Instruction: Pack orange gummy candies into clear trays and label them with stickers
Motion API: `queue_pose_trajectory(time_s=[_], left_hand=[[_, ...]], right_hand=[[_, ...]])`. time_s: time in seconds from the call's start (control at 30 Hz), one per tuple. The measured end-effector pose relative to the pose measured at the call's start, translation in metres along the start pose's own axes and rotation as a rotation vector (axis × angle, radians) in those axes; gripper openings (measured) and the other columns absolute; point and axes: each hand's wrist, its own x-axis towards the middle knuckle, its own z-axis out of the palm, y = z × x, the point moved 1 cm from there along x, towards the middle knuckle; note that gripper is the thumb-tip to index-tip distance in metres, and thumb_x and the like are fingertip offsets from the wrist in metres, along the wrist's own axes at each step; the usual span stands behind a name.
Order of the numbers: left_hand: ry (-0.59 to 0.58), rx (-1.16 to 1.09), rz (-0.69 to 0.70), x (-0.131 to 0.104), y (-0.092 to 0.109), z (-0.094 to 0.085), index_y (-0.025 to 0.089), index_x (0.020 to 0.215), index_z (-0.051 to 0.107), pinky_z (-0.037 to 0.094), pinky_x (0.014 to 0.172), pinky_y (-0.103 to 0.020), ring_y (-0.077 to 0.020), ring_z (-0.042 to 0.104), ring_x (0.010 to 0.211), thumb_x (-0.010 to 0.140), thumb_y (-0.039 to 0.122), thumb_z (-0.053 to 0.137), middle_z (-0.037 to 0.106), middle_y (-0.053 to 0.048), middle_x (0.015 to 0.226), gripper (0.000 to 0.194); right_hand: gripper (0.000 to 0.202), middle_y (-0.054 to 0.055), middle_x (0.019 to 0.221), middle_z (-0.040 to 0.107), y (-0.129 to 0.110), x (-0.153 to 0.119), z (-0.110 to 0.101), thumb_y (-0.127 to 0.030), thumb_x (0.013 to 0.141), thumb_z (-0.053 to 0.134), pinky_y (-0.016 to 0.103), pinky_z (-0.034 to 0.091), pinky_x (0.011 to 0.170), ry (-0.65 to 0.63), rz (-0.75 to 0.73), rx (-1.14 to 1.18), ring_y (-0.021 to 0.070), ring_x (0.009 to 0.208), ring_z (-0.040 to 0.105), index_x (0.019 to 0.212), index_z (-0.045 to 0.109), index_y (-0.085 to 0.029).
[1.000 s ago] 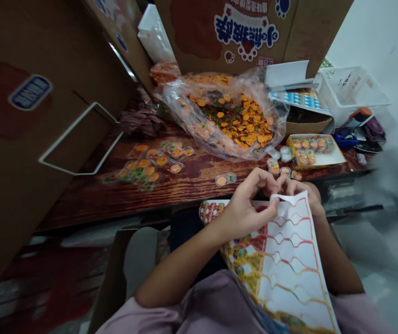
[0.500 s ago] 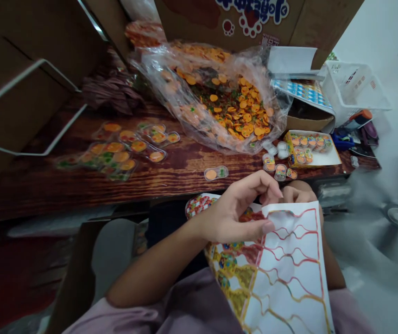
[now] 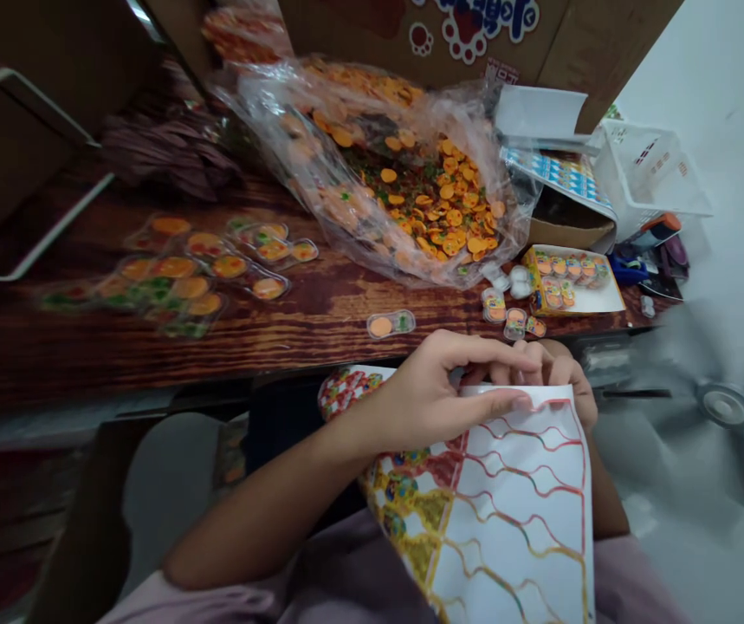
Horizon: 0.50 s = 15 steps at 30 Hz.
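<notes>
A sticker sheet [image 3: 514, 494] lies over my lap, its right part white with wavy red and yellow cut outlines and its left part with colourful printed shapes. My left hand [image 3: 440, 394] pinches the sheet's upper edge, thumb in front and fingers bent behind. Partly hidden behind the top right corner, my right hand [image 3: 563, 373] has its fingers bent around the same edge, close to my left fingertips. Anything small between the fingertips cannot be made out. On the table just beyond, a clear case [image 3: 391, 325] shows an orange disc and a green piece.
An open plastic bag [image 3: 397, 199] of orange discs stands on the wooden table [image 3: 320, 334]. Filled clear cases [image 3: 183, 269] lie left. At right are a small yellow box [image 3: 579, 282], little containers [image 3: 494, 305], a white basket [image 3: 657, 173] and a fan [image 3: 726, 406].
My left fingers have straightened somewhat and reach further over the sheet's top edge, nearer my right fingers. The table and its things sit further left as the view shifts.
</notes>
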Motion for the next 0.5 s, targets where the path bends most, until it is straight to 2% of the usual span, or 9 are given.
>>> queue_pose_trajectory(time_s=[0.1, 0.17, 0.3, 0.4, 0.5], left_hand=[[-0.041, 0.045, 0.066, 0.002, 0.007, -0.004, 0.016, 0.091, 0.078, 0.045, 0.059, -0.022, -0.0109, 0.058, 0.063, 0.089, 0.024, 0.076, 0.069, -0.002, 0.071, 0.009], [-0.062, 0.059, 0.103, 0.002, 0.01, -0.005, 0.016, 0.085, 0.076, 0.047, 0.062, -0.023, -0.0115, 0.059, 0.063, 0.092, 0.024, 0.072, 0.069, -0.002, 0.07, 0.011], [-0.032, 0.1, 0.165, -0.001, 0.013, -0.005, 0.017, 0.088, 0.07, 0.05, 0.068, -0.026, -0.0136, 0.06, 0.07, 0.098, 0.027, 0.064, 0.067, -0.004, 0.076, 0.015], [0.091, 0.222, 0.251, -0.004, 0.013, -0.005, 0.018, 0.092, 0.069, 0.053, 0.086, -0.031, -0.0181, 0.063, 0.093, 0.099, 0.027, 0.062, 0.067, -0.009, 0.099, 0.013], [0.174, 0.348, 0.284, -0.008, 0.013, -0.007, 0.02, 0.09, 0.07, 0.05, 0.103, -0.039, -0.0243, 0.057, 0.12, 0.099, 0.029, 0.062, 0.062, -0.013, 0.125, 0.015]], right_hand=[[0.04, 0.0, 0.053, 0.038, 0.005, -0.003, -0.001, -0.046, 0.084, 0.073, 0.041, 0.044, 0.07, 0.054, -0.014, 0.016, 0.0231, 0.065, 0.043, 0.058, 0.049, -0.028], [0.042, -0.001, 0.049, 0.035, 0.005, -0.002, 0.0, -0.049, 0.082, 0.075, 0.04, 0.044, 0.069, 0.067, -0.028, 0.018, 0.022, 0.061, 0.038, 0.058, 0.048, -0.028], [0.049, -0.002, 0.05, 0.032, -0.001, 0.005, 0.006, -0.055, 0.079, 0.079, 0.039, 0.043, 0.07, 0.086, -0.034, 0.017, 0.0217, 0.061, 0.039, 0.058, 0.045, -0.027], [0.051, -0.003, 0.051, 0.027, -0.006, 0.009, 0.009, -0.055, 0.079, 0.08, 0.04, 0.044, 0.074, 0.175, -0.055, -0.013, 0.0229, 0.063, 0.041, 0.058, 0.043, -0.027], [0.054, -0.003, 0.051, 0.025, -0.006, 0.01, 0.009, -0.055, 0.079, 0.08, 0.042, 0.044, 0.078, 0.225, -0.059, -0.05, 0.0235, 0.064, 0.04, 0.057, 0.039, -0.027]])
